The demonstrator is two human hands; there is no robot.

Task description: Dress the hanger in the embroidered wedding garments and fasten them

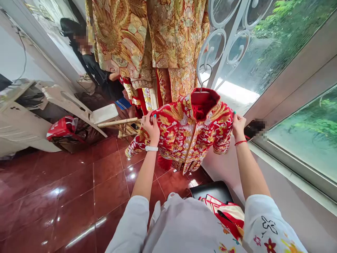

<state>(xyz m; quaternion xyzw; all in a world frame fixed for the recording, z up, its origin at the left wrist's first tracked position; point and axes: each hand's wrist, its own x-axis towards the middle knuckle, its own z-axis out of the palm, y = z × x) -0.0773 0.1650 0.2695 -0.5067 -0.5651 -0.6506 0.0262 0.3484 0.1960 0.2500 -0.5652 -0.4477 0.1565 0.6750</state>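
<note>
You hold a short red fabric jacket with gold embroidery point(181, 137) in front of you, fingers of your left hand point(151, 127) and right hand point(238, 124) pinched closed on opposite shoulders. It appears already on its thin wire-hooked hanger point(211, 74) and spread wide; your hold is not yet released. Long gold-embroidered garments point(121, 38) crowd behind; a pale bamboo-like frame point(118, 122) hems in your left, a black-topped seat point(210, 190) your right.
</note>
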